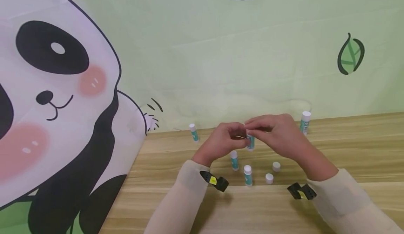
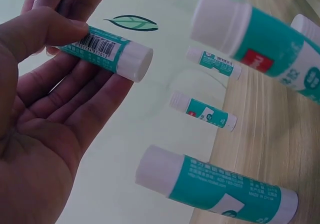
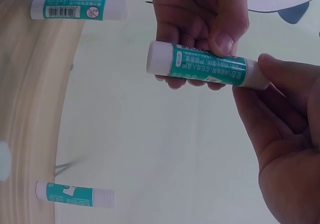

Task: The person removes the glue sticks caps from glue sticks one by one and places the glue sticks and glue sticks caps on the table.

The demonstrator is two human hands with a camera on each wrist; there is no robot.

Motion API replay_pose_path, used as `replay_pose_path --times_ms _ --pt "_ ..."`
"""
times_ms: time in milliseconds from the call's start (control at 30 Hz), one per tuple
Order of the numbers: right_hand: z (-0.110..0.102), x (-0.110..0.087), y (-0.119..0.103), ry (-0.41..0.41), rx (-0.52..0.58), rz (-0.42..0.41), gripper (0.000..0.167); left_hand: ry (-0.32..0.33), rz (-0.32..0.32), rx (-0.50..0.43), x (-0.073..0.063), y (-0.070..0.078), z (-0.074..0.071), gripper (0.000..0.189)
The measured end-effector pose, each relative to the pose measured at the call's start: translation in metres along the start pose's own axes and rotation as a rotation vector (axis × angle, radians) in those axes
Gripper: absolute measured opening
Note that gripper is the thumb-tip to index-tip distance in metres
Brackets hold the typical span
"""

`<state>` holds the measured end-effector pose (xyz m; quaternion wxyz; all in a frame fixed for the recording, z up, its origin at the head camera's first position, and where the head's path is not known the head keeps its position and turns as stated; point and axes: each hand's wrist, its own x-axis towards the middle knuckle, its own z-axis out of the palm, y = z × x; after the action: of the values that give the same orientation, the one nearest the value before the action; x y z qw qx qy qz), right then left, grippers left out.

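A teal-and-white glue stick (image 1: 250, 143) is held above the table between both hands. My left hand (image 1: 226, 140) pinches its labelled barrel between thumb and fingers; in the left wrist view its white lower end (image 2: 135, 61) sticks out past the fingers. My right hand (image 1: 281, 135) pinches the white upper end with thumb and fingertips, seen in the right wrist view beside the glue stick (image 3: 207, 66). Those fingertips partly hide that end. Just below the hands stand two more glue sticks, one (image 1: 234, 160) behind the other (image 1: 248, 175).
Two loose white caps, one (image 1: 276, 166) behind the other (image 1: 269, 178), lie on the wooden table (image 1: 170, 178) toward the right forearm. Further glue sticks stand at the back left (image 1: 194, 132) and back right (image 1: 304, 123). Behind the table hangs a panda-printed cloth (image 1: 195, 62).
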<state>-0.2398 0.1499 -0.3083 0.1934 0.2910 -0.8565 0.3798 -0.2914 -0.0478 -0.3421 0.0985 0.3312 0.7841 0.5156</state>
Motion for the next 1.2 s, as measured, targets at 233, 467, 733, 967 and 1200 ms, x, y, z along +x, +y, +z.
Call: replay_pose_path --times_ms 233,467,733,967,1200 --pt "-0.003 -0.002 -0.003 0.015 0.020 0.080 0.019 0.021 0.042 -0.009 0.001 0.001 0.003 0.024" --pt "-0.002 -0.002 -0.005 0.062 -0.031 0.145 0.019 0.149 0.025 0.102 0.003 0.000 0.013 0.021" --pt "0.004 -0.001 -0.008 0.116 -0.127 0.184 0.019 0.260 0.011 0.231 0.003 0.008 0.023 0.017" --pt "0.003 -0.001 -0.010 0.109 -0.132 0.122 0.013 0.225 -0.004 0.229 0.000 0.012 0.021 0.021" --pt "-0.004 -0.002 -0.012 0.061 -0.123 0.065 0.013 0.154 0.025 0.146 -0.002 0.011 0.014 0.022"
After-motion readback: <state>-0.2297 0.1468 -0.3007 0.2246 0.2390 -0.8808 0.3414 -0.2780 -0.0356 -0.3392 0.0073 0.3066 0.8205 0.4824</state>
